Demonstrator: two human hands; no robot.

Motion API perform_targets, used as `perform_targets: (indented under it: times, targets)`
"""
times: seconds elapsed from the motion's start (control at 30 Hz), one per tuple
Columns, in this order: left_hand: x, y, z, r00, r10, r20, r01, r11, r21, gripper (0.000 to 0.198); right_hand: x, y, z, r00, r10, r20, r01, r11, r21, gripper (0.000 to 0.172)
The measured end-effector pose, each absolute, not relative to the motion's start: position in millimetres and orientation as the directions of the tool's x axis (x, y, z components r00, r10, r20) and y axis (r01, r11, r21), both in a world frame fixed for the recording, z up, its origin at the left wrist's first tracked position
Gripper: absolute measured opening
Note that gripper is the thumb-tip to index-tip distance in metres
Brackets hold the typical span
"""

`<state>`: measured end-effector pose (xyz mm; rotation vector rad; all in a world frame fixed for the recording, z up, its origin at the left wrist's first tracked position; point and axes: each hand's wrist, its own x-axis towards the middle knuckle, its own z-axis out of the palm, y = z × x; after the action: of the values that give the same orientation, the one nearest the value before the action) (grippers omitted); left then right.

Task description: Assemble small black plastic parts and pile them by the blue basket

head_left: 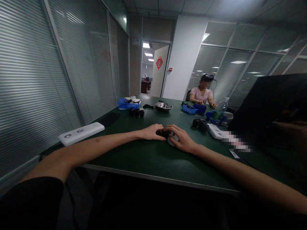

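Both of my hands meet over the middle of the green table (144, 159). My left hand (153, 132) is closed around a small black part (163, 133), whose exact kind I cannot make out. From the other side, the fingers of my right hand (181, 137) bend over the same part, thumb and fingertips on or close against it. Beyond my hands stands a shiny metal bowl (163, 107) with small things inside. Several black round parts (136, 112) sit at the back left, and more black round parts (200, 124) lie to the right.
A blue basket (127, 104) heaped with items is at the far left; smaller blue baskets (189, 110) stand right of the bowl. White oblong devices (81, 132) lie on both sides. A bottle (218, 111) and a dark monitor (271, 108) are on the right. Another person (202, 94) sits across.
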<state>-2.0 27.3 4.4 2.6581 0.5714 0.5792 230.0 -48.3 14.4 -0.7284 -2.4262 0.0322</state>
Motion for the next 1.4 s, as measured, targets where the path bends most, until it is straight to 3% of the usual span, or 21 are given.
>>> perform_targets:
  times: [0.87,1.4]
  targets:
    - [-3.5,23.7,8.9,0.839,0.459,0.292,0.312,-0.846,0.433,0.051,229.8,-48.9,14.8,-0.638,0.561,0.527,0.575,0.803,-0.157,0.033]
    - [-3.8,25.6,6.0,0.832,0.460,0.310,0.296,-0.841,0.453,0.053,230.5,-46.9,12.5,-0.669,0.541,0.510,0.526,0.829,-0.191,0.039]
